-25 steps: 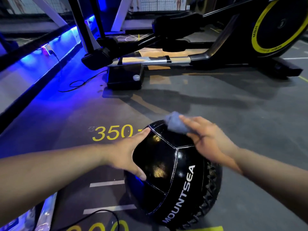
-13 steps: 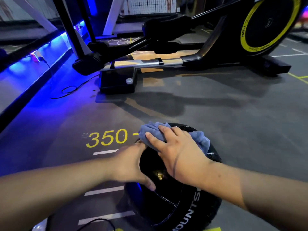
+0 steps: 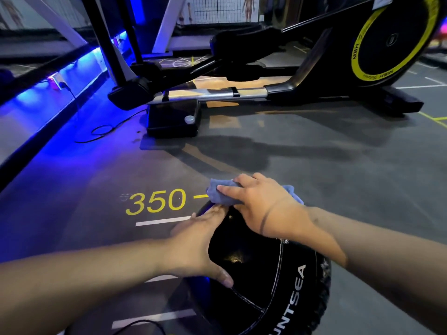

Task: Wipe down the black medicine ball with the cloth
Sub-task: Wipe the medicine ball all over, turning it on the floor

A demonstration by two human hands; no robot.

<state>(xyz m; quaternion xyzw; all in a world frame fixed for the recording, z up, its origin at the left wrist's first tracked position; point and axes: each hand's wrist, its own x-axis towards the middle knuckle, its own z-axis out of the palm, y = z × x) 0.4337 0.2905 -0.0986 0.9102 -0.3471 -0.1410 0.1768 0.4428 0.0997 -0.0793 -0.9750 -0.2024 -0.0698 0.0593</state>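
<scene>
Ball (image 3: pixel 254 262) glossy black, stitched, bottom cropped. Right hand (image 3: pixel 261 209) clutches bunched cloth (image 3: pixel 221 195); left hand (image 3: pixel 193 245) flat on ball.

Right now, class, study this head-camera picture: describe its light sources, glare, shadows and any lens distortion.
Head view: blue strip lighting tints the left floor; dull glare spots sit on the black medicine ball beside the left hand, while the right hand holds the cloth; the elliptical trainer casts a soft floor shadow; the wide lens stretches the edges.
</scene>
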